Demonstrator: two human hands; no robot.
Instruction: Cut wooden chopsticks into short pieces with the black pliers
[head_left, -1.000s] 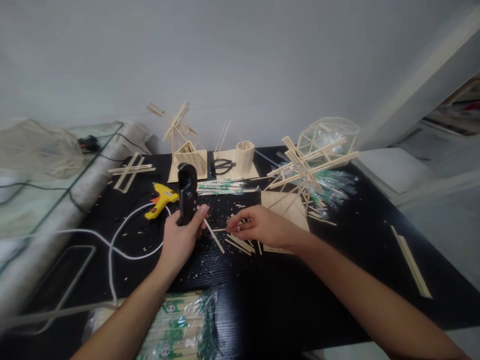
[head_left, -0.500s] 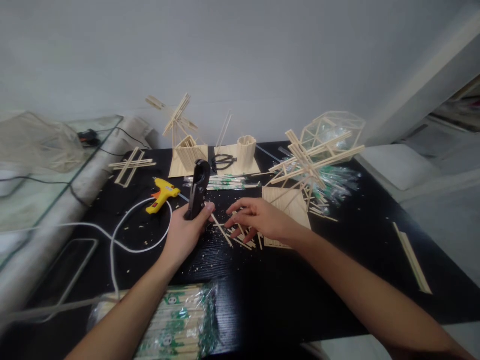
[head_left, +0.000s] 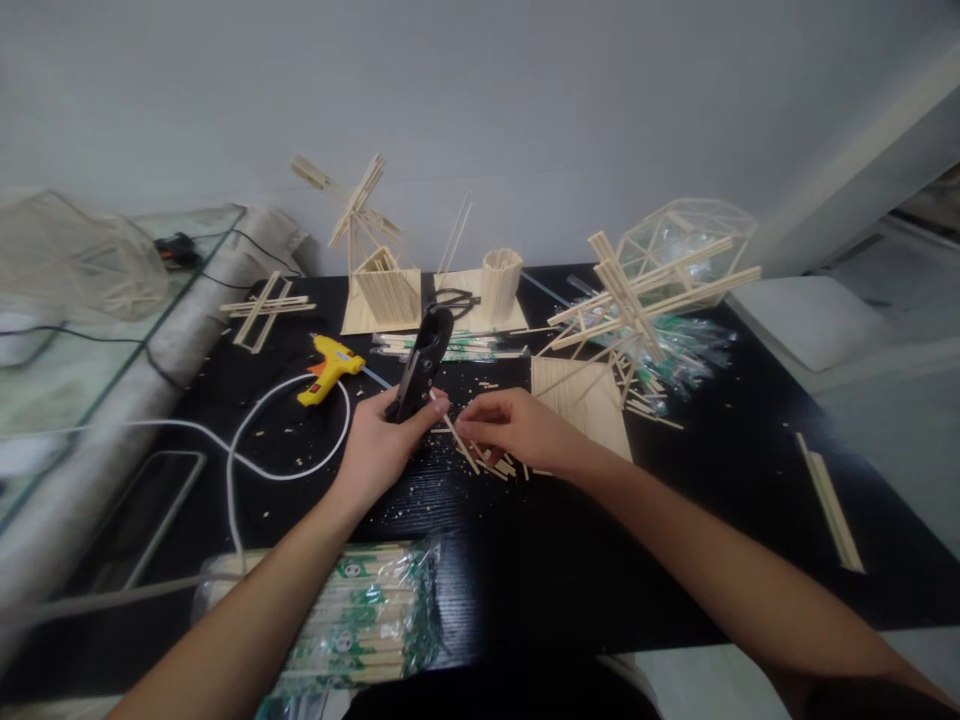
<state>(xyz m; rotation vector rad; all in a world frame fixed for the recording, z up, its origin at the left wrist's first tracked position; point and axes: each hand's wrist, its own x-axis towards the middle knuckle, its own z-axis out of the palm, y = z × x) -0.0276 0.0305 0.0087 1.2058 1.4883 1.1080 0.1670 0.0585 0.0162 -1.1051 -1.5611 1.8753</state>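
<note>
My left hand (head_left: 390,440) is closed around a black plier-like hand tool (head_left: 424,362), which points up and away from me. A thin wooden stick (head_left: 457,437) slants down to the right from its thumb. My right hand (head_left: 517,432) is close beside that stick, fingers curled and fingertips drawn together; whether they touch the stick I cannot tell. Under the right hand lies a small heap of short cut stick pieces (head_left: 504,467), with crumbs scattered around. Just behind that hand is a flat panel of sticks (head_left: 592,405).
A yellow glue gun (head_left: 330,368) with a white cord lies left. Windmill-like stick models (head_left: 386,290) (head_left: 626,300) stand at the back left and right. Black scissors (head_left: 456,298) lie by a stick cup (head_left: 500,285). Packaged chopsticks (head_left: 367,610) lie in front; loose sticks (head_left: 832,510) far right.
My right hand's spread fingers have drawn together and come nearer the stick. The left hand still holds the tool and stick. The whole view has shifted slightly.
</note>
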